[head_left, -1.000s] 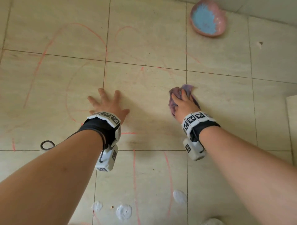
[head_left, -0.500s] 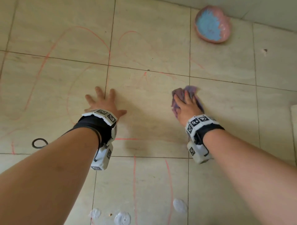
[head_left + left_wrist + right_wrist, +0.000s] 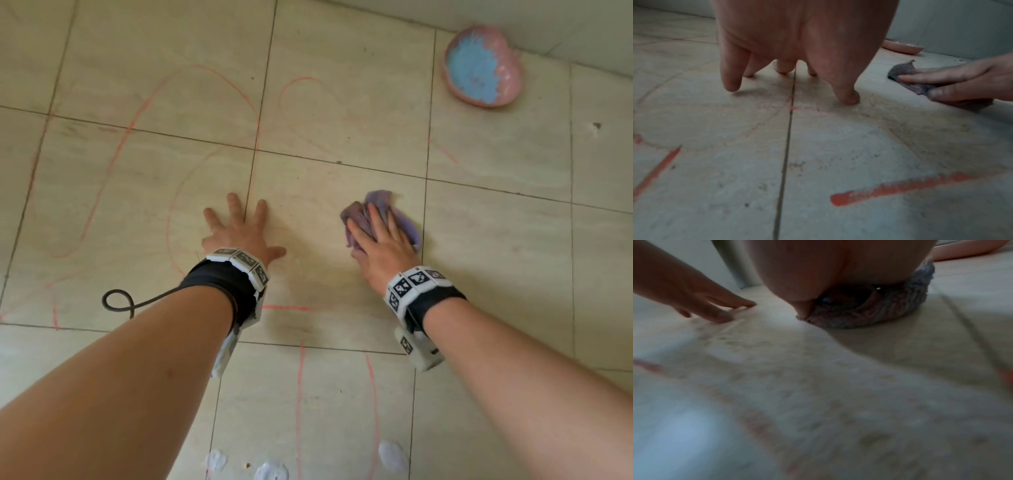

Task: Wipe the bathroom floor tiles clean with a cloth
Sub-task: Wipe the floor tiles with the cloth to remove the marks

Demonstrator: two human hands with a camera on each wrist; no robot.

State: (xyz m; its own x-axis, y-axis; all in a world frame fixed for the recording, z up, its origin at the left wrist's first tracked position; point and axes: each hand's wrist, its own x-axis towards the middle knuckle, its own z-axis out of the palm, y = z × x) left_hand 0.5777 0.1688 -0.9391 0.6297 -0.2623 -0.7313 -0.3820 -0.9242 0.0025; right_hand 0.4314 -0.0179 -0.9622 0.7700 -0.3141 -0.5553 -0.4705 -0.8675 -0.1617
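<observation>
The beige floor tiles [image 3: 325,212] carry red-orange chalk lines [image 3: 219,73] and a short red stroke [image 3: 287,307], which shows close up in the left wrist view as the red stroke [image 3: 900,186]. My right hand [image 3: 380,240] grips a bunched purple cloth [image 3: 378,198] and presses it onto the tile just left of a grout line. Fingers lie over the cloth [image 3: 900,69] and the thumb pinches its side; the cloth [image 3: 900,305] is crumpled under the palm. My left hand [image 3: 239,229] is spread on the floor, fingertips [image 3: 731,86] pressing down, holding nothing.
A pink bowl [image 3: 479,72] with a blue inside stands by the wall [image 3: 548,20] at the far right. White foam blobs [image 3: 270,471] lie near me. A black cable loop [image 3: 116,301] lies left of my left forearm.
My right hand has slid the cloth leftwards, away from the vertical grout line and onto the middle tile. The left hand stays planted in the same spot.
</observation>
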